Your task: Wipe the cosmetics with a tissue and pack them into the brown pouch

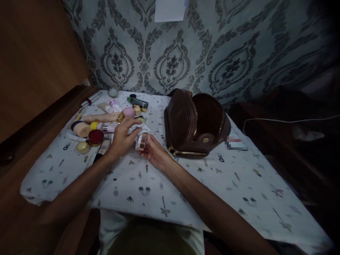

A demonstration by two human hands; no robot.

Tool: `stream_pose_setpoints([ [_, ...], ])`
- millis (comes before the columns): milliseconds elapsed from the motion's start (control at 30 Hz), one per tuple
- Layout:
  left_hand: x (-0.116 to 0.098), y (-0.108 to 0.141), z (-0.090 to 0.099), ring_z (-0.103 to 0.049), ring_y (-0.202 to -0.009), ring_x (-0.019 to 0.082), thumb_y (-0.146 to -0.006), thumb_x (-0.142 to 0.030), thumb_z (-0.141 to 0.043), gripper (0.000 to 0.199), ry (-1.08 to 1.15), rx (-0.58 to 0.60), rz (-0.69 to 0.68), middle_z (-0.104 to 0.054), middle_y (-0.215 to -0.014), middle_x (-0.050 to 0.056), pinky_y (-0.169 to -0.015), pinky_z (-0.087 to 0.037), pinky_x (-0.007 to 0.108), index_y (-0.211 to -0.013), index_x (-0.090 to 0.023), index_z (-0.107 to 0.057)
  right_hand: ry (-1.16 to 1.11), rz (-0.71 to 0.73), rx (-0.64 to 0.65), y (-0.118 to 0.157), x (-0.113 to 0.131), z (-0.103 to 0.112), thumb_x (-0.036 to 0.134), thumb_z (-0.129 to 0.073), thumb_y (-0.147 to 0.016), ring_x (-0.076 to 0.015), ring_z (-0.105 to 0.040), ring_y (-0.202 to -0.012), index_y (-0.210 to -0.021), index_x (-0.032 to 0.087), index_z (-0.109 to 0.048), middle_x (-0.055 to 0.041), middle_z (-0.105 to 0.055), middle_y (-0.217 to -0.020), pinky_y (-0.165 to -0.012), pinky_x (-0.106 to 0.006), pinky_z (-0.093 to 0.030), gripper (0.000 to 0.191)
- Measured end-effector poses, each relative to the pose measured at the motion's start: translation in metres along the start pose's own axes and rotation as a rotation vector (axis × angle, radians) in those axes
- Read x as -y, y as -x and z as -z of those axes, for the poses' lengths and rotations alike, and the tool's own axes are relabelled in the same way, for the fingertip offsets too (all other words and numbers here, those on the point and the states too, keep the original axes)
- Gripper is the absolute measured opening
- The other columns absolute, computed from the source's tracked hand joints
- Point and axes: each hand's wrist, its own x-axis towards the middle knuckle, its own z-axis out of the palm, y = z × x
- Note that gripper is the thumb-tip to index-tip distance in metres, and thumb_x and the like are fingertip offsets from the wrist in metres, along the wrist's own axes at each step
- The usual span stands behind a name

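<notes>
Over the cloth, my right hand (158,154) grips a small clear cosmetic jar with a rose-gold band (141,141), tilted on its side. My left hand (124,136) is closed on a crumpled white wipe (141,127) just above the jar; its fingertips come close to the jar or touch it, which I cannot tell. Beside my left hand lie a dark red round jar (96,137), a palette-like case (105,146) and a lilac tube with a silver cap (108,128). A pink round sponge or jar (129,112) sits just beyond it.
A brown leather cosmetic bag (183,124) stands unzipped right of my hands. Several tubes and jars, including a long beige tube (102,117) and a dark green bottle (139,102), cover the table's left side. A small packet (237,142) lies right of the bag. Patterned wallpaper (172,63) rises behind.
</notes>
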Motion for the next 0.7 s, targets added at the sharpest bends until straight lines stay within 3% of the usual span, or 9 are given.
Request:
stream_pose_setpoints([
  [300, -0.004, 0.001, 0.002, -0.063, -0.098, 0.022, -0.089, -0.020, -0.062, 0.012, -0.012, 0.085, -0.065, -0.069, -0.098, 0.005, -0.089, -0.050, 0.036, -0.100, -0.021, -0.069, -0.040, 0.031, -0.092, -0.004, -0.001, 0.002, 0.048, -0.069, -0.088, -0.0131, -0.066, -0.061, -0.098, 0.026, -0.056, 0.0027, -0.068, -0.072, -0.056, -0.023, -0.055, 0.027],
  [467, -0.009, 0.003, 0.002, -0.062, -0.099, 0.021, -0.092, -0.019, -0.062, 0.012, -0.028, 0.116, -0.148, -0.066, -0.099, 0.005, -0.088, -0.050, 0.034, -0.102, -0.020, -0.068, -0.196, 0.021, -0.135, -0.005, 0.005, -0.001, 0.050, -0.068, -0.088, -0.0121, -0.064, -0.063, -0.091, 0.022, -0.060, 0.0027, -0.066, -0.070, -0.065, -0.026, -0.060, 0.029],
  [700, -0.011, 0.008, -0.003, -0.062, -0.098, 0.019, -0.092, -0.013, -0.061, 0.015, 0.002, 0.172, -0.322, -0.064, -0.102, 0.008, -0.086, -0.051, 0.033, -0.105, -0.018, -0.067, -0.422, 0.045, -0.099, -0.004, 0.016, 0.000, 0.046, -0.072, -0.086, -0.0112, -0.065, -0.062, -0.090, 0.021, -0.062, 0.0029, -0.069, -0.072, -0.062, -0.023, -0.059, 0.027],
])
